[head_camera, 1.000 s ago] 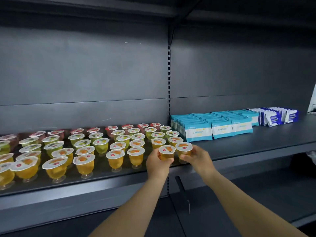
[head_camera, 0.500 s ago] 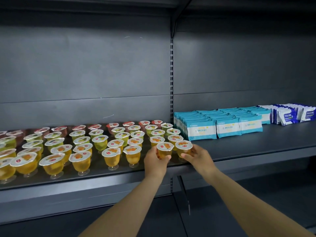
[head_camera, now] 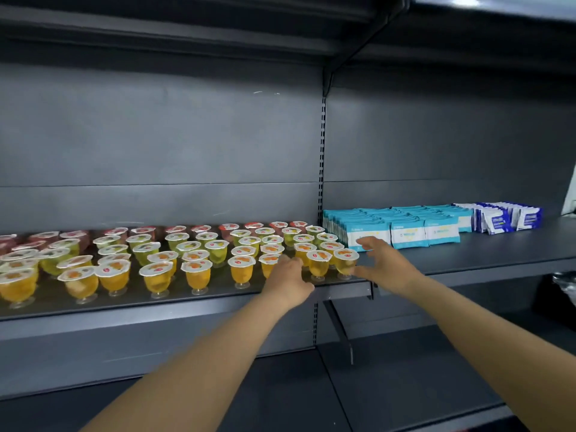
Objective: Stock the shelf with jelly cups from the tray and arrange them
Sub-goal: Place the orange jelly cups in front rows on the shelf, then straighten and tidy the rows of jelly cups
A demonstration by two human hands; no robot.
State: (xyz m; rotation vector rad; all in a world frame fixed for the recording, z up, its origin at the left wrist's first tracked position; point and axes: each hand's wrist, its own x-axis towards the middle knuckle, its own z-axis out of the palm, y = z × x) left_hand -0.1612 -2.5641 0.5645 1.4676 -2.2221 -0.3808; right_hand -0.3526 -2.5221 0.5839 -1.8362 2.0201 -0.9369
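Many jelly cups (head_camera: pixel 199 269) stand in rows on the shelf (head_camera: pixel 187 304). The left hand (head_camera: pixel 288 277) rests by the front cups with fingers loosely bent. The right hand (head_camera: pixel 385 265) is spread wide beside the last cup (head_camera: pixel 346 260), not holding it. Blue packets (head_camera: pixel 408 227) lie further right.

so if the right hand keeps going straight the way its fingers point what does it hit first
Most likely the rightmost front orange jelly cup: the right hand is spread open beside it, fingers aimed left. The upper fingers may instead brush the light blue packets behind; depth is unclear.
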